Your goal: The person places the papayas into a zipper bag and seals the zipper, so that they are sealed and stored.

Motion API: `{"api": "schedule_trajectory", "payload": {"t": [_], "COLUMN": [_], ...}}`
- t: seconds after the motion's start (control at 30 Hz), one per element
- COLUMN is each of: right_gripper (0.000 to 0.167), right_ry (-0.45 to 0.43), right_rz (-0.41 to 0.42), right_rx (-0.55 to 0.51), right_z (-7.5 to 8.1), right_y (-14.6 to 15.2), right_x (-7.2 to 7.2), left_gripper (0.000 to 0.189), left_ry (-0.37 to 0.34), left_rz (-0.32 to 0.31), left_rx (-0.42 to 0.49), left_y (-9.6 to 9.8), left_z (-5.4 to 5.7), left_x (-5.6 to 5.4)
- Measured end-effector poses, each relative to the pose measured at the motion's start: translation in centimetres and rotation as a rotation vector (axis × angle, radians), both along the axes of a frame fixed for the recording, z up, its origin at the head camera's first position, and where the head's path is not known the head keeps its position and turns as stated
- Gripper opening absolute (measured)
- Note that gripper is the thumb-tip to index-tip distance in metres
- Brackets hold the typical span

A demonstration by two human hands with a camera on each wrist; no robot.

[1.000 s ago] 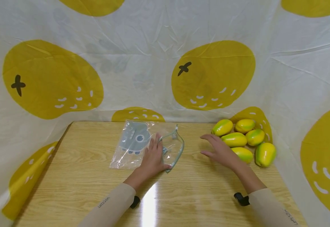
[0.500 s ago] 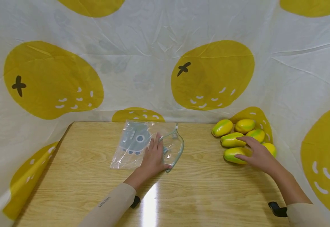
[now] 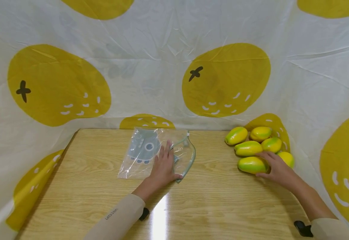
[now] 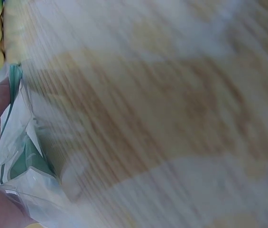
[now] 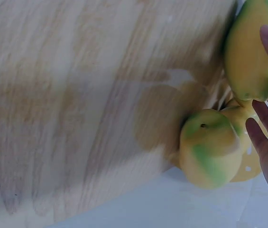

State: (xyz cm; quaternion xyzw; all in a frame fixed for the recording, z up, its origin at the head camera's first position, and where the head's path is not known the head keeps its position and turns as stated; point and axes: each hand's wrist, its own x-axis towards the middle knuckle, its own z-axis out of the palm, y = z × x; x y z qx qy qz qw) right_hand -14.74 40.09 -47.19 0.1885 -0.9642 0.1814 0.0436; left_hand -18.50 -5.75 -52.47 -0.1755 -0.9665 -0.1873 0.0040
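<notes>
Yellow-green front fruit (image 3: 250, 165) now within grasp: right hand (image 3: 277, 170) advanced, grip unclosed. Left hand (image 3: 162, 167), fingers extended, rests on clear bag (image 3: 145, 151).

You are working in what is looking like a small screened-off booth. Pale sheeting (image 3: 150, 83) is hanging across the whole upper frame and is running down the left and right sides, enclosing a wood-grain tabletop (image 3: 216, 206) in the lower middle. Big yellow fruit prints (image 3: 225, 80) are decorating the sheeting, and creases are showing at upper centre. A bright streak (image 3: 159, 216) is shining at bottom centre. The sheeting is filling your background, so you cannot tell whether a home, office or lab is lying behind.
</notes>
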Motion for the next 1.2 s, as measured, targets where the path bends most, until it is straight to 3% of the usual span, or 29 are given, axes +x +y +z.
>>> {"api": "schedule_trajectory", "payload": {"t": [0.13,0.6,0.87,1.2], "right_gripper": [0.079,0.075,0.078,0.081], "right_ry": [-0.024,0.041,0.089,0.009], "right_rz": [-0.018,-0.03,-0.001,-0.015], "right_rx": [0.001,0.028,0.002,-0.055], "right_z": [-0.5,-1.1,0.0,1.7], "right_y": [0.2,0.1,-1.1,-3.6], "right_x": [0.1,0.4,0.4,-0.4], "left_gripper": [0.134,0.131,0.129,0.133], "left_ry": [0.001,0.026,0.032,0.019], "left_rz": [-0.002,-0.015,-0.009,0.007], "left_rx": [-0.007,-0.014,-0.019,-0.022], "left_y": [0.1,0.0,0.0,0.1], "left_z": [0.1,0.3,0.3,0.2], "left_x": [0.1,0.0,0.1,0.1]}}
